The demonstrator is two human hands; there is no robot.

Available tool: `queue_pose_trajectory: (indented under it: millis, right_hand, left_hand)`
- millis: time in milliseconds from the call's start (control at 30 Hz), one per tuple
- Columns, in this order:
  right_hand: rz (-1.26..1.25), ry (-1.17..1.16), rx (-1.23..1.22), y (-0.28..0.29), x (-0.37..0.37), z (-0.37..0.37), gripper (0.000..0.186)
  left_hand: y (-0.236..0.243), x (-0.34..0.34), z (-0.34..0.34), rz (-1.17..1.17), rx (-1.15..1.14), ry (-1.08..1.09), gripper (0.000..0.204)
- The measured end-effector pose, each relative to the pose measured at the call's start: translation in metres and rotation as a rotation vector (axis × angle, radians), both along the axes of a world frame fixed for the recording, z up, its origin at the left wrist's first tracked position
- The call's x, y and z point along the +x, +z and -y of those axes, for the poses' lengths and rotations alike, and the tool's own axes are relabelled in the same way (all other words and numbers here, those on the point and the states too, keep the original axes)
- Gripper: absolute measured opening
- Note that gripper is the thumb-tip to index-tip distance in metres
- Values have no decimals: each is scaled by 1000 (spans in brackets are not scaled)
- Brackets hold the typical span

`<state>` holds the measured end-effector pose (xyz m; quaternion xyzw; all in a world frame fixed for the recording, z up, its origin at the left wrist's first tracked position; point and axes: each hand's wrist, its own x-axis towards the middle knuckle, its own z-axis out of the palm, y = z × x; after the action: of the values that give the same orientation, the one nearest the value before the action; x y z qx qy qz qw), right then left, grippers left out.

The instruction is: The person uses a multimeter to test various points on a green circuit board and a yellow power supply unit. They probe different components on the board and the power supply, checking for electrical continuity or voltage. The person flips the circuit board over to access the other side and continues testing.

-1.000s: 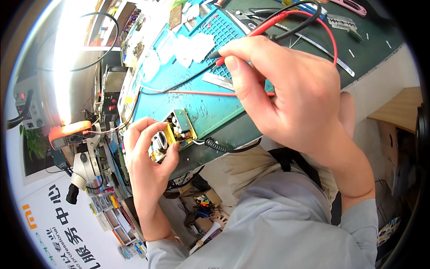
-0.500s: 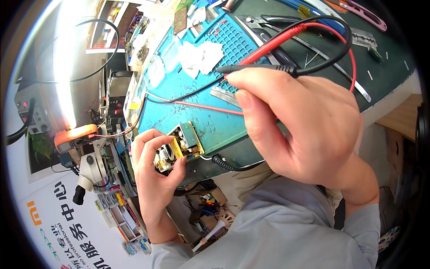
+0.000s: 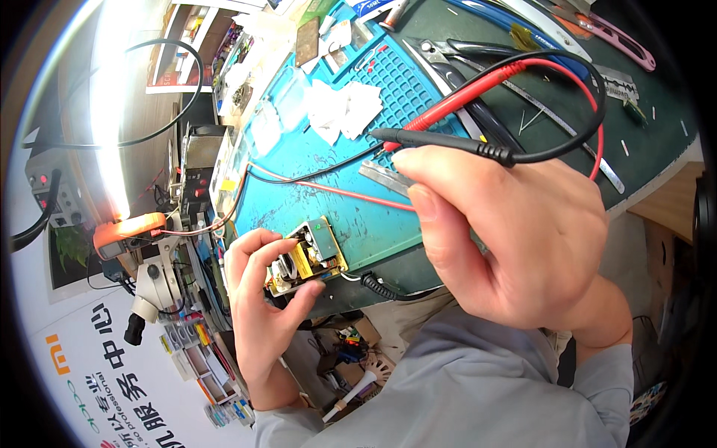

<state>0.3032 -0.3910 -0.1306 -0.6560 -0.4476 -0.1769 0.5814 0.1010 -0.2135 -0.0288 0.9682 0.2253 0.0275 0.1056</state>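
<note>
My left hand (image 3: 269, 313) grips the edge of a small power-supply circuit board (image 3: 321, 246), which has yellow parts, a metal heat sink and a black cable (image 3: 396, 291). My right hand (image 3: 508, 239) is closed on a red test probe (image 3: 463, 92) and a black test probe (image 3: 441, 140), above the blue silicone mat (image 3: 276, 213); their grip is partly hidden behind my fingers. The probe leads loop over the bench. An orange multimeter (image 3: 128, 233) sits at the left beside a microscope (image 3: 155, 287).
The dark bench (image 3: 642, 134) holds pliers (image 3: 437, 51), a pink-handled tool (image 3: 620, 41) and a blade (image 3: 620, 86). Crumpled white paper (image 3: 343, 108) lies on the mat. A lit lamp (image 3: 108, 119) stands at left, above small drawers (image 3: 202, 366). A wooden surface (image 3: 668, 194) is at right.
My right hand has moved downward and slightly right with both probes, showing more of their handles. My left thumb has moved down, a little away from the board's yellow part.
</note>
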Motion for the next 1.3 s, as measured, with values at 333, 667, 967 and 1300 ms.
queue_pose_trajectory:
  millis: [333,667,967,1300]
  right_hand:
    - [27,-26,-47,7,-1,1,18]
    - [7,-84,-123,18,-5,0,15]
    - [-54,-139,-149,20,-10,-4,11]
    - [-121,-178,-214,18,-16,-6,12]
  left_hand:
    - [0,-14,-19,-32,-133,-50,63]
    - [-9,-27,-43,20,164,-419,63]
    - [-12,-31,-53,33,113,-456,61]
    - [-17,-33,-74,407,92,-415,44]
